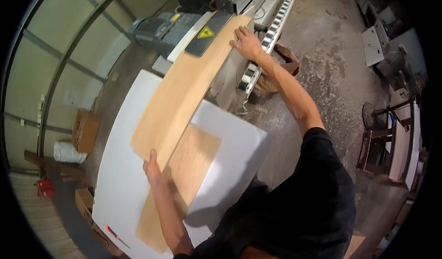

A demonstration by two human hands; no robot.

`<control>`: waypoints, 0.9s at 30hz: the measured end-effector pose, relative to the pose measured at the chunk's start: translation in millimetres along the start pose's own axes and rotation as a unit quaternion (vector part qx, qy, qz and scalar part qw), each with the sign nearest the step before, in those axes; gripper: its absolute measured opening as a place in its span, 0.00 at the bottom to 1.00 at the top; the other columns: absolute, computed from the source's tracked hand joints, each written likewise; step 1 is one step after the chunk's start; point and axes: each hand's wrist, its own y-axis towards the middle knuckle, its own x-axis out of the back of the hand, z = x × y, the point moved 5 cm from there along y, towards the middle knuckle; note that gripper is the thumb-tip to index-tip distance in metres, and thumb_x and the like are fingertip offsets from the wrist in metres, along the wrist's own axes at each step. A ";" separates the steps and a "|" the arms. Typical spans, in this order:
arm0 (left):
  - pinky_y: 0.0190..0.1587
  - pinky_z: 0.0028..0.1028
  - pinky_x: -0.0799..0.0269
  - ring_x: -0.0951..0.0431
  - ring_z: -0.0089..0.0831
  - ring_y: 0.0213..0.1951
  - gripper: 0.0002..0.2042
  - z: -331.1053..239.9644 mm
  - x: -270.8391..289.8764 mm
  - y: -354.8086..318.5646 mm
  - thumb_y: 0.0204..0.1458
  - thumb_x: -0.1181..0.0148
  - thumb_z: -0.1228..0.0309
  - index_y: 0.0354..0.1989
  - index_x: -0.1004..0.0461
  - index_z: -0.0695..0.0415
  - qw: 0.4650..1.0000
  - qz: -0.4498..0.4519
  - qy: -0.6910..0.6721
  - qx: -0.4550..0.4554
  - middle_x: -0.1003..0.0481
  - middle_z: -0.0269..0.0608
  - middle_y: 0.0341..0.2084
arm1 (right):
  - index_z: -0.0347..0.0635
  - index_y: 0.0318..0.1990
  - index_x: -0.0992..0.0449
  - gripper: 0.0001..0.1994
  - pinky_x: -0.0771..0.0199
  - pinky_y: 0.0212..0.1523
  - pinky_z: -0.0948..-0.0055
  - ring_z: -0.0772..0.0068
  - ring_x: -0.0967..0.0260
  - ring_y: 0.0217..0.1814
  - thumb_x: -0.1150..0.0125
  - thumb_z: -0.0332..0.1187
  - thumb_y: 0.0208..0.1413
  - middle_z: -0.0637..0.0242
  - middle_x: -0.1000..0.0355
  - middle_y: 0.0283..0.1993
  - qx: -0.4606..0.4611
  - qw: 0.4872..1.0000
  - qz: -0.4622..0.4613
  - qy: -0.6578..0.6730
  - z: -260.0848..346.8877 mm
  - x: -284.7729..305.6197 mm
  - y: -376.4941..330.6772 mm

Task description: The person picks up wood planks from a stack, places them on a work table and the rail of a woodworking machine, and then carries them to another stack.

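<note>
A long light wood-grain board [179, 84] slants away from me, its far end at the machine beside a dark guard plate [209, 33] with a yellow warning triangle. My left hand [155, 170] grips the near end of this board, thumb on top and the other fingers mostly hidden underneath. Farther off, my right hand [248, 43] holds its right edge close to the machine, fingertips bent over the top face. Below the held board, a second wood-grain board [195, 160] lies on a white panel [117, 162], partly covered by the first and by my left forearm.
An orange-red cutter knife [113, 232] lies on the white panel at lower left. Behind the plate sits a grey motor [168, 31]. A roller track [282, 17] runs along the machine's right side. Cardboard boxes [86, 131] and a white sack [69, 152] stand by the left wall.
</note>
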 end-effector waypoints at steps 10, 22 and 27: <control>0.53 0.42 0.30 0.29 0.45 0.51 0.30 1.4 160.8 -97.6 0.52 0.36 0.67 0.59 0.40 0.69 0.998 0.017 -0.040 -0.044 0.32 0.55 0.53 | 0.32 0.31 0.22 0.24 0.29 0.44 0.51 0.38 0.29 0.37 0.50 0.49 0.56 0.40 0.27 0.31 -0.044 0.984 0.045 0.165 33.0 -49.9 5.1; 0.45 0.29 0.29 0.24 0.33 0.43 0.32 16.3 369.8 -231.0 0.49 0.34 0.53 0.49 0.30 0.72 0.962 -0.217 0.165 0.017 0.24 0.50 0.40 | 0.37 0.28 0.23 0.23 0.30 0.36 0.51 0.39 0.30 0.33 0.52 0.49 0.60 0.45 0.28 0.26 0.018 0.956 0.219 0.193 185.1 -11.2 -158.0; 0.33 0.27 0.32 0.29 0.28 0.30 0.26 23.9 428.9 -236.2 0.52 0.38 0.52 0.40 0.26 0.71 0.918 -0.254 0.300 0.057 0.25 0.46 0.32 | 0.39 0.25 0.23 0.16 0.28 0.32 0.56 0.48 0.28 0.32 0.44 0.44 0.52 0.50 0.27 0.28 0.027 0.977 0.159 0.137 215.7 -1.8 -202.4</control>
